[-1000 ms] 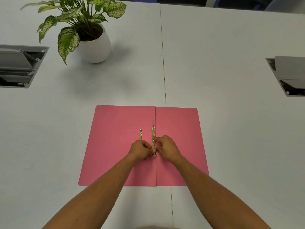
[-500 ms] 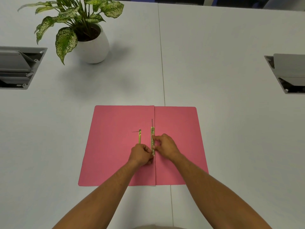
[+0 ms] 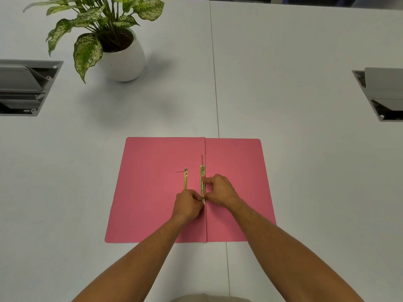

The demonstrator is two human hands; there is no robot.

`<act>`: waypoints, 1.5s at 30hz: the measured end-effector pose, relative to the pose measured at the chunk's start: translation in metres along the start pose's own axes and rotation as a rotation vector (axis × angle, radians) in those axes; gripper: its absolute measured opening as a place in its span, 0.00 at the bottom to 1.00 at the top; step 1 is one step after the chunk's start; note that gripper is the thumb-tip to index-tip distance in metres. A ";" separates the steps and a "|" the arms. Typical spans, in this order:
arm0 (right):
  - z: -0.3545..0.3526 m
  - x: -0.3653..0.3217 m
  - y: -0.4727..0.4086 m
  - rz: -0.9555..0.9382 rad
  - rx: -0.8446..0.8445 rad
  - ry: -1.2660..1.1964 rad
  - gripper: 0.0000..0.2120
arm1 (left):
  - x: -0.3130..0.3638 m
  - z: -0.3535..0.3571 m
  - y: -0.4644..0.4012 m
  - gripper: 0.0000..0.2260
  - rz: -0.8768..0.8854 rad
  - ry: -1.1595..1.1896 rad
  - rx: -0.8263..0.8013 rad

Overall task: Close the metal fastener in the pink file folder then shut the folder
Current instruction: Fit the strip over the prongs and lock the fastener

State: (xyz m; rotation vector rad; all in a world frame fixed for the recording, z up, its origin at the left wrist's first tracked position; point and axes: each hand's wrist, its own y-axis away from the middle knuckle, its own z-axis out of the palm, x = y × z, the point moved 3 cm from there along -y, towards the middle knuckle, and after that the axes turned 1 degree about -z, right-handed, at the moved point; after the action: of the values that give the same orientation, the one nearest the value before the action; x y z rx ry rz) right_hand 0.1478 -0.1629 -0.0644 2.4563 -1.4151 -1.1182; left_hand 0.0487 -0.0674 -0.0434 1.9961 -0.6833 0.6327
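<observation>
The pink folder (image 3: 152, 192) lies open on the white table (image 3: 305, 171). Its brass fastener bar (image 3: 202, 177) runs away from the person, just left of the fold. The left hand (image 3: 188, 205) pinches the bar's near end; the right hand (image 3: 220, 189) apparently presses fingertips on its middle. A loose brass strip (image 3: 185, 180) lies parallel, further left.
</observation>
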 end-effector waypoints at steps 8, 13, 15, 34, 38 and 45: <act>0.001 -0.001 0.000 0.008 -0.003 -0.006 0.33 | -0.002 0.004 0.005 0.07 0.050 -0.013 0.056; -0.001 -0.003 0.003 -0.013 -0.012 0.011 0.32 | -0.003 0.006 0.009 0.07 0.068 -0.015 0.081; 0.000 -0.003 0.003 -0.016 -0.017 0.022 0.33 | -0.004 0.007 0.011 0.08 0.066 -0.008 0.077; -0.001 -0.001 -0.001 0.001 -0.053 0.024 0.31 | -0.007 0.011 0.013 0.08 0.044 0.111 0.061; -0.001 -0.001 -0.001 -0.008 -0.058 0.029 0.31 | -0.010 0.015 0.016 0.08 0.082 0.070 0.049; 0.000 0.000 0.002 -0.032 -0.052 0.045 0.32 | -0.016 0.013 0.018 0.01 0.027 0.109 0.107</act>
State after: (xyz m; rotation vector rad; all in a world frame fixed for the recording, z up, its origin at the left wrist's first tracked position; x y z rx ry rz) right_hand 0.1465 -0.1639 -0.0638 2.4611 -1.3219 -1.0841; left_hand 0.0273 -0.0834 -0.0498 2.0366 -0.6223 0.8029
